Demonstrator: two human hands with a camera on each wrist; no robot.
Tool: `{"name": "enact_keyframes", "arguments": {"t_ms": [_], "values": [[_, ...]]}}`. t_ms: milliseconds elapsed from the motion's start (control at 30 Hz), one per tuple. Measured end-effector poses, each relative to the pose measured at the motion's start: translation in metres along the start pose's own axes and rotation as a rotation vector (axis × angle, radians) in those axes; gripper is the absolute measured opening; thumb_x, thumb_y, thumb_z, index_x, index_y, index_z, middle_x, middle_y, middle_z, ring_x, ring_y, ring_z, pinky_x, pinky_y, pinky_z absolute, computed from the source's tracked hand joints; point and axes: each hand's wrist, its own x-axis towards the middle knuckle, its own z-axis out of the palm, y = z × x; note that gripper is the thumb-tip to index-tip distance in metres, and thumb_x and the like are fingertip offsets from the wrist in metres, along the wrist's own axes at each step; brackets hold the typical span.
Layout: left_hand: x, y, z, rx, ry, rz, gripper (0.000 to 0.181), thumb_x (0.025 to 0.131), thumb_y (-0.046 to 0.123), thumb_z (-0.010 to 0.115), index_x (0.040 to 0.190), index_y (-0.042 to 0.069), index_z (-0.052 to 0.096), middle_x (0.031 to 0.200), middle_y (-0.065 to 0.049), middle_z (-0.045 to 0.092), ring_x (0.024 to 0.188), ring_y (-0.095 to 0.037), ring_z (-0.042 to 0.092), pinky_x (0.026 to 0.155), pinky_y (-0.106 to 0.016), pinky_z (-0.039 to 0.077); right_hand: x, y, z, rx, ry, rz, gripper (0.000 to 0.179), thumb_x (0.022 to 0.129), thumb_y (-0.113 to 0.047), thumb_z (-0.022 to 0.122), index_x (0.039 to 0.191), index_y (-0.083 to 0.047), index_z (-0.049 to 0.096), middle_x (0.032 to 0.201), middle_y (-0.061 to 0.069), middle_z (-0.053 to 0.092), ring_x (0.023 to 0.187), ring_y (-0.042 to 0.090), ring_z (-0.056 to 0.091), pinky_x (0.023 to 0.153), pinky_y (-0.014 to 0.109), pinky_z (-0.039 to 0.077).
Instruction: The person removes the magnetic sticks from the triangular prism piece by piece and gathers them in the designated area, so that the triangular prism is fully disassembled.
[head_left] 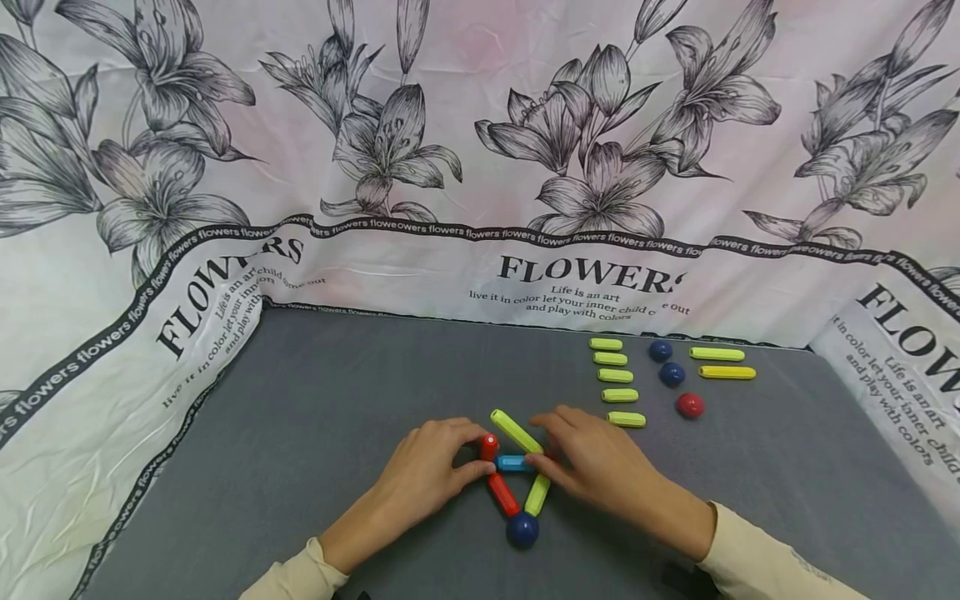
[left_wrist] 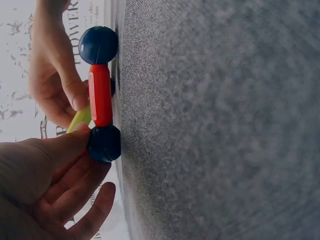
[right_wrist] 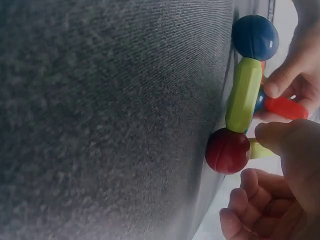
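Observation:
My left hand pinches a raised red magnetic rod at the left corner of a small triangle. Its thumb lies against the blue ball at that corner. My right hand holds the lower end of a slanting yellow-green rod, at the red ball of the right corner. A blue rod links these two corners. A second red rod and another yellow-green rod run from them to the near blue ball.
On the grey table, several short yellow-green rods form a column at the back right. Beside them lie two blue balls, a red ball, and longer yellow-green and yellow rods. A flowered cloth stands behind.

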Motion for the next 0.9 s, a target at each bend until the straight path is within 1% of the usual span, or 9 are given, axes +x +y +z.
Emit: {"name": "enact_keyframes", "arguments": {"t_ms": [133, 300, 533, 700, 900], "values": [[0.000, 0.000, 0.000, -0.010, -0.001, 0.002, 0.018, 0.091, 0.033, 0.086, 0.104, 0.023, 0.078, 0.103, 0.011, 0.074, 0.089, -0.010, 0.071, 0.076, -0.034, 0.058, 0.003, -0.003, 0.002, -0.001, -0.028, 0.024, 0.047, 0.094, -0.045, 0.081, 0.127, -0.013, 0.071, 0.087, -0.013, 0.055, 0.071, 0.001, 0.049, 0.060, 0.022, 0.044], [0.000, -0.001, 0.000, -0.010, 0.001, 0.006, 0.019, 0.091, 0.034, 0.086, 0.104, 0.023, 0.078, 0.104, 0.011, 0.074, 0.092, -0.010, 0.072, 0.078, -0.035, 0.058, 0.006, -0.006, 0.005, -0.006, -0.046, 0.044, 0.046, 0.093, -0.044, 0.082, 0.126, -0.013, 0.072, 0.085, -0.012, 0.052, 0.067, 0.001, 0.046, 0.056, 0.020, 0.040], [-0.001, -0.003, 0.001, -0.014, 0.016, 0.013, 0.018, 0.090, 0.034, 0.086, 0.102, 0.024, 0.077, 0.103, 0.012, 0.074, 0.093, -0.012, 0.072, 0.078, -0.037, 0.059, 0.011, -0.010, 0.005, 0.001, -0.042, 0.034, 0.034, 0.093, -0.040, 0.083, 0.113, -0.013, 0.076, 0.079, -0.012, 0.050, 0.064, 0.000, 0.044, 0.052, 0.019, 0.037], [-0.001, -0.004, 0.000, -0.015, 0.024, 0.016, 0.017, 0.090, 0.034, 0.087, 0.101, 0.024, 0.077, 0.102, 0.013, 0.074, 0.092, -0.011, 0.072, 0.076, -0.036, 0.058, 0.011, -0.011, 0.003, 0.019, -0.044, 0.053, 0.026, 0.093, -0.036, 0.083, 0.105, -0.014, 0.074, 0.076, -0.013, 0.049, 0.064, 0.000, 0.043, 0.052, 0.020, 0.038], [-0.001, -0.004, 0.000, -0.012, 0.020, 0.017, 0.018, 0.090, 0.034, 0.086, 0.102, 0.023, 0.077, 0.104, 0.012, 0.075, 0.094, -0.012, 0.073, 0.077, -0.036, 0.058, 0.010, -0.011, 0.002, 0.055, -0.038, 0.090, 0.023, 0.093, -0.035, 0.084, 0.100, -0.018, 0.070, 0.073, -0.014, 0.048, 0.062, -0.001, 0.042, 0.051, 0.020, 0.037]]}}
